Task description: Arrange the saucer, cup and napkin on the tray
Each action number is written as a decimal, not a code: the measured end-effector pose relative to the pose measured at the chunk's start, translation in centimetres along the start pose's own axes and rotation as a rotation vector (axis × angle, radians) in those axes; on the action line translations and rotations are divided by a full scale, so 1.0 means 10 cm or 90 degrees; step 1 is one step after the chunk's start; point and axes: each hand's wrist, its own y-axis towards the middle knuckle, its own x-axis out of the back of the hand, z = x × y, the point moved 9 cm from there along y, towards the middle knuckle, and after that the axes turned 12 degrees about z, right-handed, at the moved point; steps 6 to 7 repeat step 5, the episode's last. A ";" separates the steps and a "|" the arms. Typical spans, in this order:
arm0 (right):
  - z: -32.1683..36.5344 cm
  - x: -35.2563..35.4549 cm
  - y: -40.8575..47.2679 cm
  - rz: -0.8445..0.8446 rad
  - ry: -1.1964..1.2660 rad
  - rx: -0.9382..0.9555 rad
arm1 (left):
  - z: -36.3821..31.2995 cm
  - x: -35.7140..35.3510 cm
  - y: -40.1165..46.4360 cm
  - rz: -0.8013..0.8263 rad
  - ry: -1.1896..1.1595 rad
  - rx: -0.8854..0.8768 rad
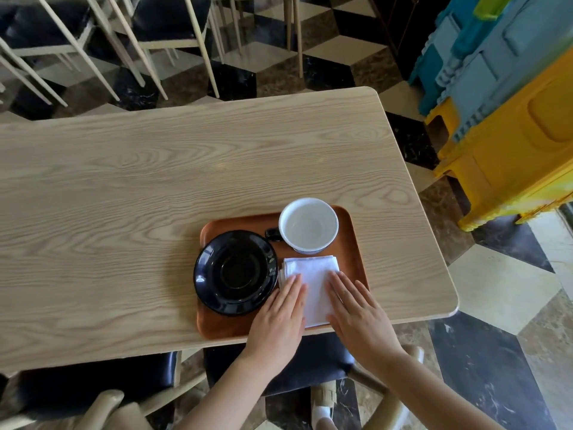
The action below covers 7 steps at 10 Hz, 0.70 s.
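An orange-brown tray (352, 243) lies near the table's front edge. A black saucer (235, 272) fills its left half, slightly over the left rim. A cup (308, 225), white inside with a dark handle pointing left, stands upright at the tray's back right. In front of the cup lies a folded white napkin (311, 276). My left hand (279, 318) rests flat on the napkin's left side, fingers straight and together. My right hand (359, 315) lies flat on its right side. Neither hand grips anything.
The tray sits on a long pale wooden table (155, 187). Dark-seated chairs (310, 364) stand at the front edge and more (167, 20) beyond the far edge. Stacked blue and yellow plastic crates (508, 113) stand to the right.
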 end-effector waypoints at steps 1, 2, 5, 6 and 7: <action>0.01 -0.01 0.00 0.000 -0.030 -0.014 | 0.00 -0.01 0.01 -0.002 -0.005 0.007; 0.02 0.04 -0.01 0.017 -0.031 -0.028 | -0.02 -0.02 0.02 0.002 -0.001 0.008; 0.06 0.33 -0.01 0.062 0.020 -0.010 | -0.04 0.12 -0.01 0.129 -0.055 0.000; 0.06 0.33 -0.01 0.062 0.020 -0.010 | -0.04 0.12 -0.01 0.129 -0.055 0.000; 0.06 0.33 -0.01 0.062 0.020 -0.010 | -0.04 0.12 -0.01 0.129 -0.055 0.000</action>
